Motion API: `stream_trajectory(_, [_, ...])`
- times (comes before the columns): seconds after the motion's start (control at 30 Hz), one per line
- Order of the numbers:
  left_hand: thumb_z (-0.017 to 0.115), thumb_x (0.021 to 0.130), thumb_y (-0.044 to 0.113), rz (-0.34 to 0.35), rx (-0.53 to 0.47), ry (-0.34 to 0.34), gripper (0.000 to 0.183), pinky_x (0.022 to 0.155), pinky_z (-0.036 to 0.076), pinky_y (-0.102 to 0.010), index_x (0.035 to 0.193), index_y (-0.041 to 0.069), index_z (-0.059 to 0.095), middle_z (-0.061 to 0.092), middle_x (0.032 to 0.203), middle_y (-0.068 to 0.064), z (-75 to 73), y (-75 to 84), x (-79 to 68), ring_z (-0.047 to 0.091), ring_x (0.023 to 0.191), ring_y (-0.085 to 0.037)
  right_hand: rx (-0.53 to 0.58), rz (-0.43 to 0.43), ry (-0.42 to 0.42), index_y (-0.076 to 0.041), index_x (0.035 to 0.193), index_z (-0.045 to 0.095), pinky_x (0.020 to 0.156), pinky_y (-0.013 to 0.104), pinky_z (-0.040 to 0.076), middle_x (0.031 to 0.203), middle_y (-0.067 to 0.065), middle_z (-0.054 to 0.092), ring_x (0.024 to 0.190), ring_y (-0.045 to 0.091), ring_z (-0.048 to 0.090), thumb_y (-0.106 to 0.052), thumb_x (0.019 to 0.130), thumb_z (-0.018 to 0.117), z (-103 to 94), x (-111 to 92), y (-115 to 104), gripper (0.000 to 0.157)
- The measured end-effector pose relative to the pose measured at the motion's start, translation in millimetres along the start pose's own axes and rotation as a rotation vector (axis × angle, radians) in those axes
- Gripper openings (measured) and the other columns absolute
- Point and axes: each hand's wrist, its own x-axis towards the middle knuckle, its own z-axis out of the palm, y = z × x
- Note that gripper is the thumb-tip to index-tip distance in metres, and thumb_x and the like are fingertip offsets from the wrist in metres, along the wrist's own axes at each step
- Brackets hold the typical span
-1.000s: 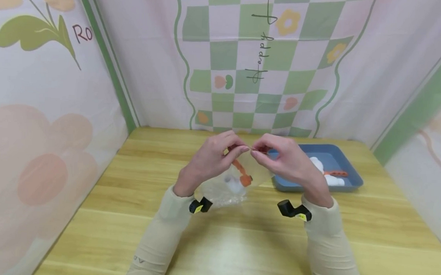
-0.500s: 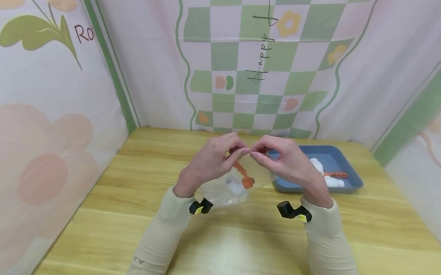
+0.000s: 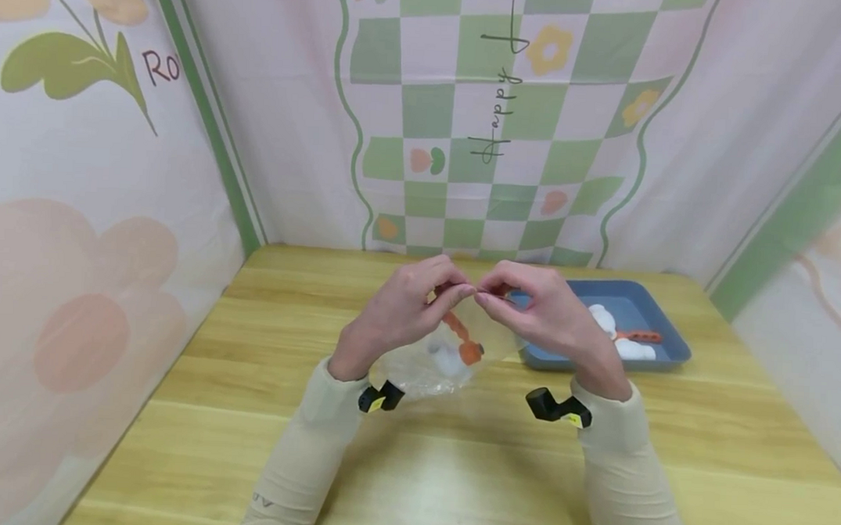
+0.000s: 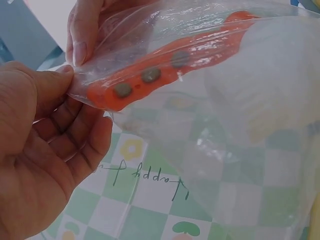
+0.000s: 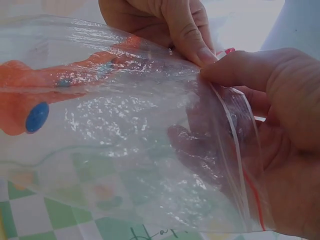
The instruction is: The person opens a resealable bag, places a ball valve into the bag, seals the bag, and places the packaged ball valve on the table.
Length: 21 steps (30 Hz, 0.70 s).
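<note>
Between my hands hangs a clear zip bag (image 5: 165, 125) with a red line along its mouth. The left hand (image 3: 408, 297) pinches the bag's top edge between thumb and fingers. Right beside it, fingertips nearly touching, the right hand (image 3: 542, 303) pinches the same edge. Inside the bag lies an orange strip (image 4: 150, 75) with several round dots, grey in the left wrist view. A blue dot (image 5: 37, 117) shows on the orange thing in the right wrist view. A white, blurred thing (image 4: 265, 75) is also in the bag; its kind cannot be told.
A blue tray (image 3: 602, 364) stands at the right behind the right hand, holding white pieces (image 3: 635, 350) and an orange strip (image 3: 641, 335) with holes or dots. The wooden table (image 3: 440, 467) ends at a patterned curtain (image 3: 427, 110) at the back.
The fingertips of both hands have come slightly closer together along the bag's edge. The bag hangs in nearly the same place; the tray has not moved.
</note>
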Motion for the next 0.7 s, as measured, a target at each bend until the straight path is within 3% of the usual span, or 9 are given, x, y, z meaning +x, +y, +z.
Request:
stream_trajectory(0.47, [0.065,0.094,0.009,0.006,-0.024,-0.015,0.005,0.063,0.044,-0.017,0.094,0.005,0.068,0.060,0.081,-0.002,-1.2,-1.5,-1.6,0.050,0.069,-0.007,-0.025,-0.010,-0.007,-0.009,0.095,0.070,0.070,0.014,0.051,0.083,0.004,0.069,0.076,0.002,0.060,0.001,0.087,0.071,0.5,0.7,-2.1,0.014])
stream_trajectory(0.7, [0.067,0.092,0.010,0.008,-0.033,-0.066,0.008,0.068,0.048,-0.014,0.098,0.004,0.069,0.065,0.086,-0.003,-3.5,-1.1,-0.7,0.057,0.073,-0.007,-0.040,-0.023,-0.007,-0.010,0.095,0.070,0.073,0.015,0.052,0.087,0.000,0.071,0.078,0.005,0.063,0.005,0.083,0.072,1.5,-0.2,-0.2,0.020])
